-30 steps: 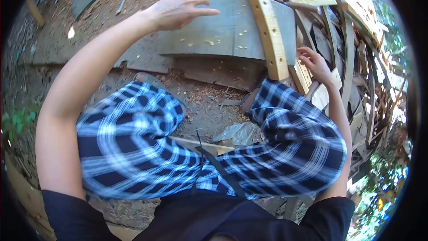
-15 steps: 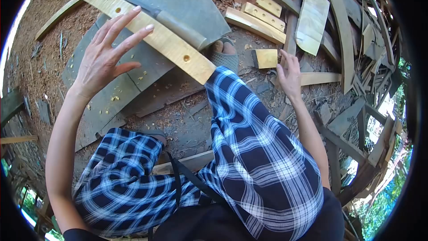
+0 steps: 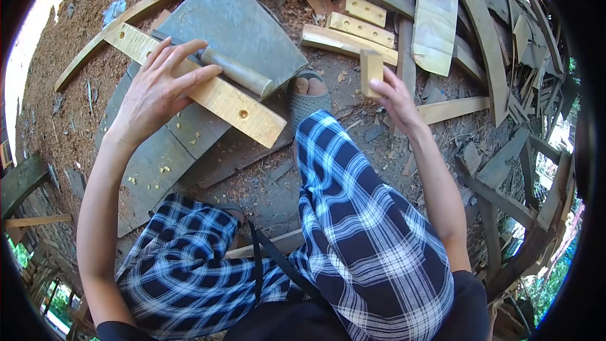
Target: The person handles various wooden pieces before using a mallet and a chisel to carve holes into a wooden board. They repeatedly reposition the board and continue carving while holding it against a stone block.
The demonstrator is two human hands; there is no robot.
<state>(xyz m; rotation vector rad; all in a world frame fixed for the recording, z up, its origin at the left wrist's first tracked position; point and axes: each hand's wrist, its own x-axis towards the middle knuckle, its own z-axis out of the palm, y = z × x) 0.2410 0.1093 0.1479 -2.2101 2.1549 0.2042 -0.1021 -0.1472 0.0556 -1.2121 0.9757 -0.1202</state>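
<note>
Drilled plank (image 3: 218,100) runs diagonally beneath the left hand (image 3: 151,95), flat plate (image 3: 233,16) just behind it. Over on the right, the right hand (image 3: 399,98) has a small wood block (image 3: 371,72), two drilled blocks (image 3: 361,29) lie behind that, and scrap wood (image 3: 486,41) is piled far right.

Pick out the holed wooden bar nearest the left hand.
It's the long bar lying under the left hand; the two other holed bars, past the right hand, are much shorter.
</note>
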